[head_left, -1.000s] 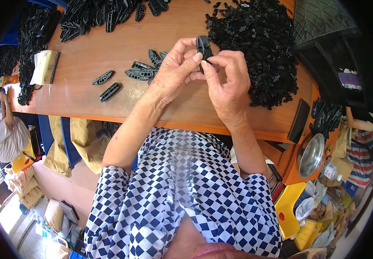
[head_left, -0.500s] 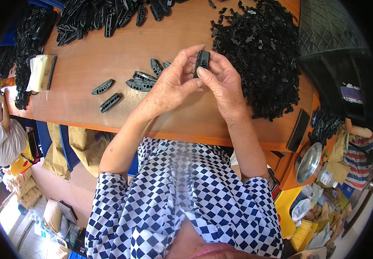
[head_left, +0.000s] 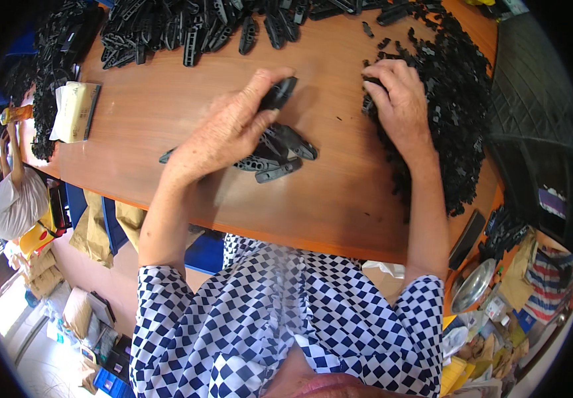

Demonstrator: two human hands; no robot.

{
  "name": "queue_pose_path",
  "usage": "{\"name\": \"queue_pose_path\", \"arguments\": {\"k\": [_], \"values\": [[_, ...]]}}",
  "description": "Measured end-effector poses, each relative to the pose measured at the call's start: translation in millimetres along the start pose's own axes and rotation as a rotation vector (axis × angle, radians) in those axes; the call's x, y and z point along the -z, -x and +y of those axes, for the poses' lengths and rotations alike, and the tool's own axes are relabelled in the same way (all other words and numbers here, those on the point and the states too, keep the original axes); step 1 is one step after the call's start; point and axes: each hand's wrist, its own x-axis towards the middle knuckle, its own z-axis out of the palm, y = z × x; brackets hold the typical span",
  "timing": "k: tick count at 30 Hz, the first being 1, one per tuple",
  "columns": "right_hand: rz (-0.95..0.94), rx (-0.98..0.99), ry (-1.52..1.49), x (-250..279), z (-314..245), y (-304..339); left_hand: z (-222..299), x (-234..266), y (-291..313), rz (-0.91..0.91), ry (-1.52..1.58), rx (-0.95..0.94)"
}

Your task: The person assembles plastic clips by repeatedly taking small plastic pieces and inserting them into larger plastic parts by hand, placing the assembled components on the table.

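My left hand [head_left: 223,129] grips a long black plastic piece [head_left: 278,94] between thumb and fingers, above the table. Below it lie several more boat-shaped black pieces [head_left: 280,170] with rounded ends and holes, partly covered by the hand. My right hand [head_left: 400,96] is at the left edge of a large heap of small black clips [head_left: 455,106]. Its thumb and fingertips close on a small black part [head_left: 371,81], whose full shape the fingers hide.
Many long black pieces [head_left: 190,36] are piled along the far side of the wooden table [head_left: 140,106]. A paper packet [head_left: 75,111] stands at the left, by another dark heap. A metal bowl [head_left: 473,285] sits at the right. Another person [head_left: 18,202] works at far left.
My hands have separated: the left moved left with the long black piece, and the right moved right to the heap of small clips. The whole view has shifted slightly.
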Motion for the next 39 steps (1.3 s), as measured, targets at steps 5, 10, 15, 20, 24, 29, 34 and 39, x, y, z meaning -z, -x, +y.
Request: {"name": "queue_pose_path", "arguments": {"k": [5,10,15,20,24,29,34,39], "values": [[-0.259,0.098,0.327,1,19,-19,-33,30,-15,0.088,-0.559,-0.082],[-0.41,0.104,0.365,9,22,-30,-72,31,-65,0.424,-0.767,-0.083],[-0.478,0.088,0.246,15,29,-24,-77,28,-96,0.402,-0.788,-0.141],[-0.42,0.107,0.243,17,29,-10,-67,4,-81,0.324,-0.732,-0.038],[-0.319,0.092,0.216,14,25,5,-63,-10,-54,0.254,-0.682,-0.056],[-0.207,0.133,0.348,4,19,14,-65,-14,-33,0.322,-0.614,-0.223],[-0.252,0.214,0.543,1,13,23,-31,-29,-9,0.295,-0.454,0.017],[-0.039,0.156,0.363,16,7,36,-24,-53,3,0.306,0.299,0.024]]}}
